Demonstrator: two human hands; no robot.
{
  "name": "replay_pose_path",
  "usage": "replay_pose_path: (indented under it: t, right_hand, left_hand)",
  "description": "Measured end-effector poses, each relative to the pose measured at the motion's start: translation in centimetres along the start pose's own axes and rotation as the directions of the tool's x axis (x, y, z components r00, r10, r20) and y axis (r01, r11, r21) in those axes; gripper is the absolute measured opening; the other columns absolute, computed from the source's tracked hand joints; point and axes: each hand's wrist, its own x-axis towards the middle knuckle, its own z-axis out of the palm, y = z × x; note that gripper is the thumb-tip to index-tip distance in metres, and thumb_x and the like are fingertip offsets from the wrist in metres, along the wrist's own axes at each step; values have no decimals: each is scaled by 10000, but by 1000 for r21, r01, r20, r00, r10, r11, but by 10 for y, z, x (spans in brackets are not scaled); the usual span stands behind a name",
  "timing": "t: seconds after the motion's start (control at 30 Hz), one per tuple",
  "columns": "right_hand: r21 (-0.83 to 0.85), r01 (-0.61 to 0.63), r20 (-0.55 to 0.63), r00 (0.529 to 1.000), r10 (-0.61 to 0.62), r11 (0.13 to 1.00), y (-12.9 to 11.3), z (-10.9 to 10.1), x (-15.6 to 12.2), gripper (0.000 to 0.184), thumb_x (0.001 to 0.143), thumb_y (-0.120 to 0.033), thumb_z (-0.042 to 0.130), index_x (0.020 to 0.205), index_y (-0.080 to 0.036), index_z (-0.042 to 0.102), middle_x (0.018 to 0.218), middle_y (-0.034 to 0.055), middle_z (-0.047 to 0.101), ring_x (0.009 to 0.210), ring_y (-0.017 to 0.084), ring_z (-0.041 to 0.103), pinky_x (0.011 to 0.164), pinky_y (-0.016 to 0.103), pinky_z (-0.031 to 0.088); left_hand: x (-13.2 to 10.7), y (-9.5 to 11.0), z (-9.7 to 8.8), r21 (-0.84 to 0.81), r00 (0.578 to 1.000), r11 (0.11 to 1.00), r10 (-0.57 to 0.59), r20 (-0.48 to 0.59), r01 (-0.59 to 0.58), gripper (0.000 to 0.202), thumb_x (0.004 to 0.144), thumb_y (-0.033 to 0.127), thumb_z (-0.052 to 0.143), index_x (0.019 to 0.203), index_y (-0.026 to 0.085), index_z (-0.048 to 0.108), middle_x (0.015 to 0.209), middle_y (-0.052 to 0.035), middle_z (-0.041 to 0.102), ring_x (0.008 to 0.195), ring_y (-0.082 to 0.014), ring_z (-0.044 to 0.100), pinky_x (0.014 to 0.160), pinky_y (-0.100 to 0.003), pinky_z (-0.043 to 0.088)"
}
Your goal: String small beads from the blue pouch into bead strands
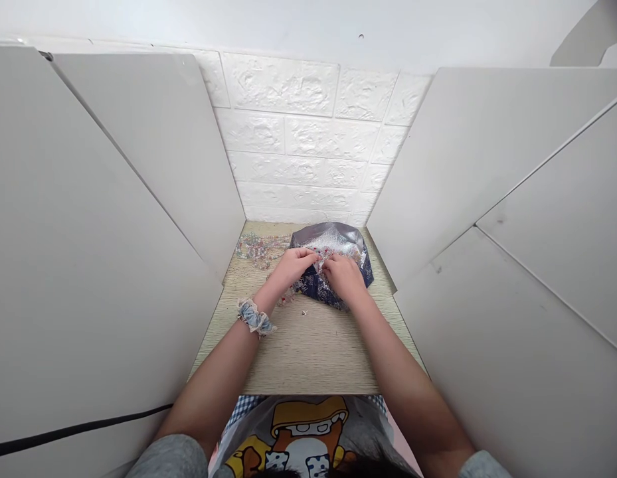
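Note:
My left hand [294,263] and my right hand [342,273] meet at the mouth of a blue patterned bag with a silver foil lining [338,240] that lies on the wooden desk [308,352]. Both hands have their fingers curled and pinched around something small at the bag's rim; I cannot make out what it is. A heap of small coloured beads [261,249] lies to the left of the bag, just beyond my left hand. A blue and white scrunchie [255,317] sits on my left wrist.
White partition panels [113,232] close in the narrow desk on both sides, and a white brick-pattern wall [308,139] stands behind it. A black cable [79,428] runs along the lower left panel. A few loose beads [304,313] lie near the bag.

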Motion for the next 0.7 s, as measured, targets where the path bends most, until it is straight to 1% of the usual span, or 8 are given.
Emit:
replay_pose_path:
  t: [0.07, 0.1, 0.13, 0.2, 0.27, 0.33, 0.43, 0.7]
  right_hand:
    - [276, -57, -65, 995, 78, 959, -1, -1, 2, 192, 777, -237, 429, 793, -186, 613, 828, 65, 598, 786, 170, 529, 730, 318, 385]
    - [450, -90, -72, 988, 136, 889, -2, -2, 3, 185, 768, -267, 442, 801, -193, 609, 810, 49, 603, 754, 158, 533, 706, 307, 401]
    - [620, -118, -53, 980, 192, 775, -2, -3, 3, 183, 754, -301, 462, 804, -197, 604, 785, 34, 608, 721, 147, 537, 685, 297, 415]
    - [871, -157, 37, 966, 256, 465, -4, -5, 5, 197, 707, -356, 520, 789, -195, 598, 736, 13, 614, 673, 128, 549, 675, 286, 439]
    - [969, -174, 130, 962, 240, 174, -7, -6, 5, 219, 654, -376, 581, 771, -192, 593, 723, 2, 623, 669, 115, 566, 705, 283, 455]
    - [982, -188, 183, 959, 217, 0, -9, -8, 4, 228, 613, -372, 627, 747, -191, 592, 711, -7, 628, 670, 104, 581, 744, 286, 461]
    - [975, -198, 214, 955, 207, -96, -13, -10, 3, 228, 584, -353, 661, 726, -188, 594, 691, -13, 632, 676, 96, 595, 774, 281, 464]
    - [971, -200, 224, 951, 211, -131, -15, -10, 2, 236, 567, -345, 681, 721, -183, 602, 676, -10, 643, 665, 95, 607, 772, 275, 474]
  left_hand:
    - [1, -1, -1, 11, 1000, 1000, 19, -11, -19, 207, 668, 335, 513, 618, 140, 562, 427, 59, 337, 408, -51, 259, 417, -199, 218]
    - [1, -2, -1, 17, 999, 999, 31, -20, -31, 212, 666, 338, 515, 623, 138, 569, 440, 53, 360, 420, -54, 275, 422, -198, 227]
    - [2, -3, -2, 24, 999, 999, 45, -31, -44, 220, 664, 344, 517, 623, 135, 573, 458, 46, 387, 434, -56, 293, 430, -197, 237]
    - [3, -5, -2, 39, 996, 997, 74, -44, -72, 235, 658, 354, 519, 616, 130, 576, 503, 34, 436, 468, -61, 329, 451, -195, 257]
    - [4, -6, -1, 46, 995, 994, 96, -31, -95, 248, 657, 361, 518, 612, 125, 581, 536, 28, 467, 498, -64, 355, 476, -194, 275]
    - [4, -7, -1, 42, 994, 993, 106, 2, -106, 257, 660, 364, 513, 624, 122, 593, 549, 28, 482, 518, -67, 375, 495, -193, 289]
    - [4, -6, -1, 29, 993, 993, 111, 29, -111, 269, 661, 369, 511, 639, 118, 604, 564, 26, 499, 533, -71, 392, 507, -192, 300]
    - [4, -8, -1, 26, 991, 991, 129, 38, -130, 284, 668, 378, 510, 658, 113, 611, 578, 17, 513, 548, -76, 410, 520, -193, 311]
